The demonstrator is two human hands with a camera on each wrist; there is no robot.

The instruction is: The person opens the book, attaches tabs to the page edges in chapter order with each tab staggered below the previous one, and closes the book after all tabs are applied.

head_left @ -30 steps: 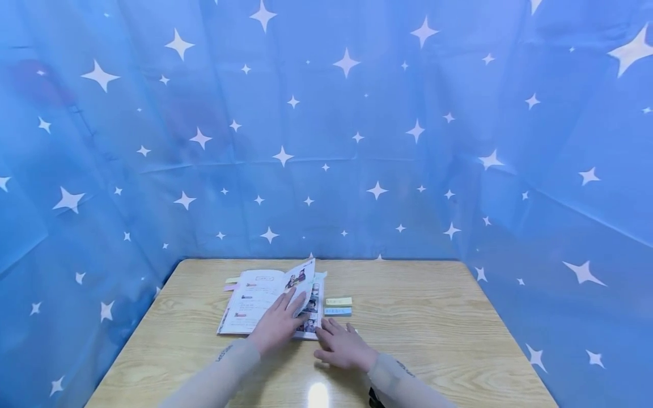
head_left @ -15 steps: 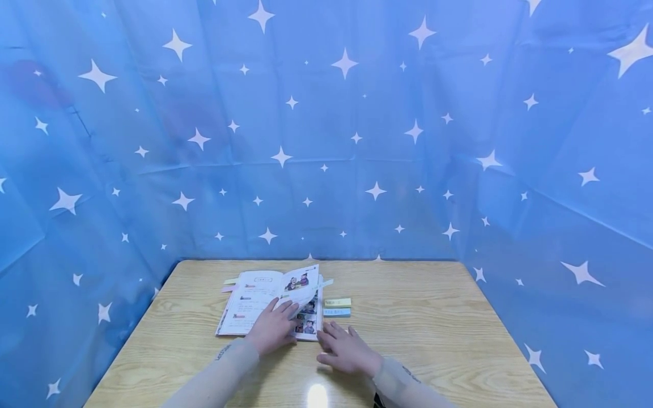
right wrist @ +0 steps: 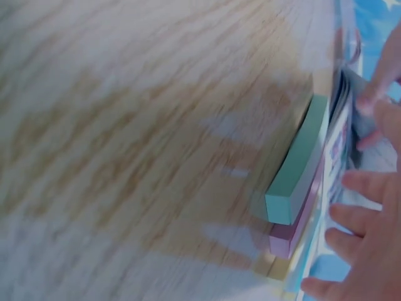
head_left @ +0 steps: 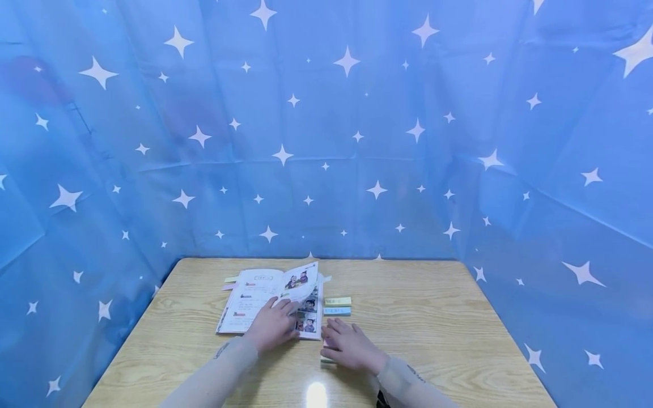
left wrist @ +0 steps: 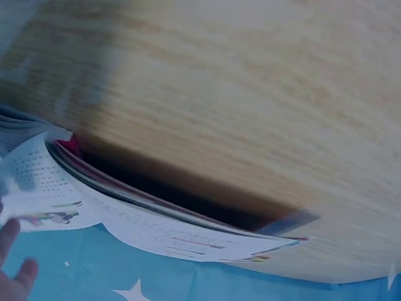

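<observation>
An open book (head_left: 255, 309) with printed text and colour pictures lies on the wooden table. My left hand (head_left: 272, 326) rests on its right side with fingers spread, beside a partly raised page (head_left: 300, 279). A pale sticky tab (head_left: 327, 278) sticks out past that page's right edge. Just right of the book, my right hand (head_left: 352, 347) is held over sticky note pads, fingers loosely extended. Under it, partly hidden in the head view, are a green pad (right wrist: 297, 163) and a pink pad (right wrist: 288, 237). Beyond its fingertips lie a yellow pad (head_left: 338, 301) and a blue pad (head_left: 337, 311).
A yellowish tab (head_left: 232, 279) and a pink tab (head_left: 228, 287) stick out at the book's left edge. The wooden table (head_left: 423, 317) extends to both sides. A blue curtain (head_left: 326, 215) with white stars hangs around its back and sides.
The raised page has come down lower, and my left hand has shifted slightly left. My right hand has moved a little right, uncovering parts of the pink and green pads.
</observation>
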